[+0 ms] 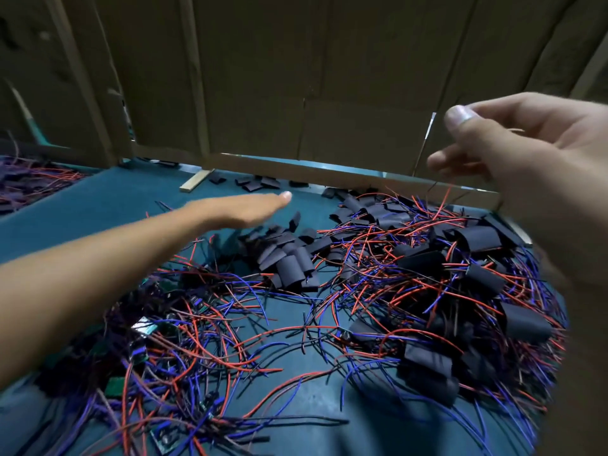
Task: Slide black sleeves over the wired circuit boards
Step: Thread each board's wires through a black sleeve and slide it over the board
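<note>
the black sleeves (289,258) are lying as short, flattened tubes of matte black, some curling open at the ends, heaped at the centre of the green table (98,205), with more scattered toward 12 o'clock by the cardboard wall (263,77). the wired circuit boards (144,327) are showing as small green rectangles, half buried in a tangle of red, blue and black wires, spreading from 7 o'clock toward 5 o'clock. at 3 o'clock, sleeved boards (480,238) are piling up, each a black wrapped block trailing the same wires. the left hand (243,209) is reaching from 9 o'clock, hovering flat above the sleeve heap with fingers straight and together, touching nothing. the right hand (513,149) is raised at 2 o'clock, thumb and curled fingers pinching thin wires (441,192) that are hanging down toward the pile.
</note>
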Demonstrator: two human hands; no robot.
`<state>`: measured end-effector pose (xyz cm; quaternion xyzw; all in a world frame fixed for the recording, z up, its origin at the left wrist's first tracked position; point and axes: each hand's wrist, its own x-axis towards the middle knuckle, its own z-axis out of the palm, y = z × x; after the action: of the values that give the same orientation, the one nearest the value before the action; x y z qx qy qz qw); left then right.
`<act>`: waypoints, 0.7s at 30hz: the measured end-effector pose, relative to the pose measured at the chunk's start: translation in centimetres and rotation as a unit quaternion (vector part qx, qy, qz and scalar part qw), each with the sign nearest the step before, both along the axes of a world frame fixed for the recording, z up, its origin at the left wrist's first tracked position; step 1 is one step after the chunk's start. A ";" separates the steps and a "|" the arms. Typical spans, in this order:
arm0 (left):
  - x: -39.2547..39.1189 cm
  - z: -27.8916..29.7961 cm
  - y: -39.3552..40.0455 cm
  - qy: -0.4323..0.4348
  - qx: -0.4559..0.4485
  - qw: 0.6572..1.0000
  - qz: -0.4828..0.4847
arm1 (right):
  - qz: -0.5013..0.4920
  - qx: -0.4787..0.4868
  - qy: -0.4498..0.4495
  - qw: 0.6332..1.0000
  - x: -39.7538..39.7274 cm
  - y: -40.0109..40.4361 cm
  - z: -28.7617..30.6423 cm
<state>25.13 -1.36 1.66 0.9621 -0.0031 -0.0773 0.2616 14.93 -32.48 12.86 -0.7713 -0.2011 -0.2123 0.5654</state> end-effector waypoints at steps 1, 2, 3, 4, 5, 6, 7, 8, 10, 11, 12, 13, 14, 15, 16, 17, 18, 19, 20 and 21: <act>-0.1 0.9 0.9 -0.014 0.051 0.998 0.026 | 0.002 0.003 -0.001 1.000 -0.1 -0.1 0.1; -0.3 1.7 2.0 -0.006 0.106 0.993 0.054 | 0.005 0.008 0.000 1.000 -0.2 -0.3 0.2; -0.7 2.4 3.2 0.032 0.165 0.983 0.078 | 0.009 0.011 0.003 1.000 -0.2 -0.5 0.4; -1.2 3.0 4.3 0.092 0.229 0.965 0.091 | 0.011 0.009 0.010 1.000 -0.4 -0.6 0.6; -1.9 3.2 5.1 0.159 0.286 0.940 0.095 | 0.011 0.002 0.017 1.000 -0.4 -0.8 0.8; -2.8 3.2 5.6 0.214 0.316 0.919 0.097 | 0.004 -0.003 0.020 1.000 -0.4 -1.0 0.9; -3.8 2.7 5.6 0.245 0.312 0.913 0.099 | -0.005 -0.006 0.018 1.000 -0.5 -1.0 1.0; -4.4 1.8 5.4 0.243 0.286 0.922 0.095 | -0.016 -0.002 0.007 1.000 -0.6 -0.8 1.0; -5.0 -0.1 4.5 0.167 0.260 0.947 0.085 | -0.043 -0.004 -0.031 0.999 -0.1 0.6 0.1; -5.2 -0.8 3.9 0.117 0.253 0.956 0.091 | -0.062 -0.028 -0.053 0.996 0.3 1.8 -0.9; -5.5 -1.2 3.3 0.077 0.243 0.962 0.100 | -0.067 -0.062 -0.069 0.993 0.7 3.5 -2.2; -5.7 -1.3 2.7 0.051 0.237 0.965 0.104 | -0.049 -0.105 -0.079 0.990 1.2 5.3 -4.0; -6.0 -1.2 2.2 0.041 0.232 0.966 0.103 | -0.011 -0.157 -0.068 0.985 1.7 7.3 -6.1; -6.3 -1.0 1.9 0.047 0.228 0.968 0.095 | 0.035 -0.218 -0.034 0.975 2.2 9.3 -8.4; -6.6 -0.7 1.8 0.062 0.225 0.969 0.085 | 0.078 -0.289 0.006 0.954 2.8 11.0 -11.0; -6.8 -0.4 1.6 0.081 0.225 0.968 0.074 | 0.101 -0.363 0.045 0.925 3.3 12.4 -13.5; -7.0 -0.1 1.5 0.098 0.227 0.967 0.065 | 0.093 -0.426 0.071 0.897 3.8 13.3 -15.7; -7.0 0.1 1.6 0.112 0.221 0.967 0.061 | 0.064 -0.478 0.079 0.873 4.2 13.8 -17.2; -7.0 0.1 1.7 0.120 0.206 0.969 0.063 | 0.034 -0.501 0.074 0.861 4.5 14.0 -18.0; -7.0 -0.1 1.9 0.121 0.191 0.972 0.069 | 0.015 -0.497 0.069 0.865 4.7 14.0 -18.1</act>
<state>18.16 0.50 1.60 0.9756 0.1100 -0.1741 0.0766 19.68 -18.48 -5.26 -0.9597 -0.2519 -0.0219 0.1227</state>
